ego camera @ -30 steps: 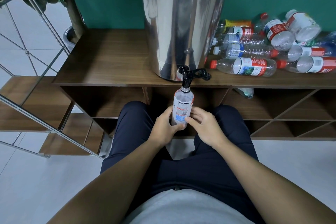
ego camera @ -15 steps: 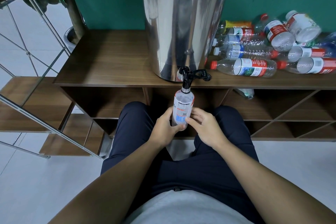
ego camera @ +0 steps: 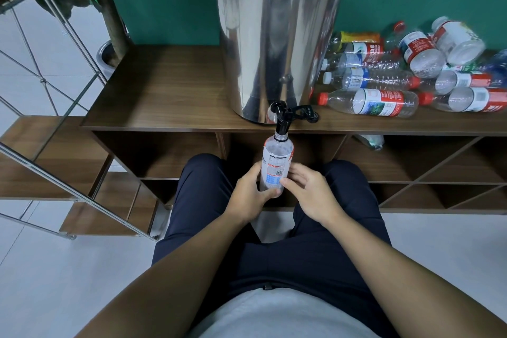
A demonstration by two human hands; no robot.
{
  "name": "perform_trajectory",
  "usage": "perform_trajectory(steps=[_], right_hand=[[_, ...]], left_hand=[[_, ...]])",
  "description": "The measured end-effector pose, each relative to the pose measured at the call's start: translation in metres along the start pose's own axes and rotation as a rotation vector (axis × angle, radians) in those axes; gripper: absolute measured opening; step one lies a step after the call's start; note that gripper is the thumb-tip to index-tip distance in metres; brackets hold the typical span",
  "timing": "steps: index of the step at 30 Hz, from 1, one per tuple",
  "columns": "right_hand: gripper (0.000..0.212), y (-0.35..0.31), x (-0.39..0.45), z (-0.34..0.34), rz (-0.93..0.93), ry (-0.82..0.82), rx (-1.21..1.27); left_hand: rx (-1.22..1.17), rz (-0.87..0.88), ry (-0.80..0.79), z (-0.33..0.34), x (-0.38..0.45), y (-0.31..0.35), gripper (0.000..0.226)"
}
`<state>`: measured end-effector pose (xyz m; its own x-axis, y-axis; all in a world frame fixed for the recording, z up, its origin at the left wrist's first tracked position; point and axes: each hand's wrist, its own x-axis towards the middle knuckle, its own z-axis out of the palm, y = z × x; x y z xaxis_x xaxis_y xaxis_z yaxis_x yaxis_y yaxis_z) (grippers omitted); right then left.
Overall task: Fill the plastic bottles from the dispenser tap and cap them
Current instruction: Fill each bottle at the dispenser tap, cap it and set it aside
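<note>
Bottle, clear plastic with a red-and-white label, stood upright under the black dispenser tap, its open neck meeting the spout. The left hand was wrapped around its lower half from beneath; the right hand touched the label side with loosely curled fingers, steadying more than gripping. Filling appeared to be the step in hand, though the water level could not be read. Above stood the steel dispenser on a wooden shelf, with a pile of capped bottles lying to its right. The next move probably called for shutting the tap, lowering the bottle level and finding a cap, none of which was visible near the hands.
</note>
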<state>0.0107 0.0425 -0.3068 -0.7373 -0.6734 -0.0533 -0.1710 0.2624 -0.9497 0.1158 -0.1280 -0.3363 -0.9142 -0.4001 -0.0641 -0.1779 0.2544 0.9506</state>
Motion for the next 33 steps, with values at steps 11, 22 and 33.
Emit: perform_trajectory(steps=[11,22,33], right_hand=[[0.043,0.0006,0.0003,0.0010,-0.001,0.007,0.004],[0.042,-0.0003,-0.0009,0.0004,-0.007,0.007,0.009],[0.043,-0.0013,-0.0016,-0.0003,-0.009,0.009,-0.002]], left_hand=[[-0.004,-0.005,-0.005,0.0001,-0.0005,-0.0005,0.065],[0.004,0.005,-0.005,-0.0004,-0.0011,-0.0002,0.064],[-0.004,0.005,-0.019,0.0002,-0.0008,-0.0002,0.063]])
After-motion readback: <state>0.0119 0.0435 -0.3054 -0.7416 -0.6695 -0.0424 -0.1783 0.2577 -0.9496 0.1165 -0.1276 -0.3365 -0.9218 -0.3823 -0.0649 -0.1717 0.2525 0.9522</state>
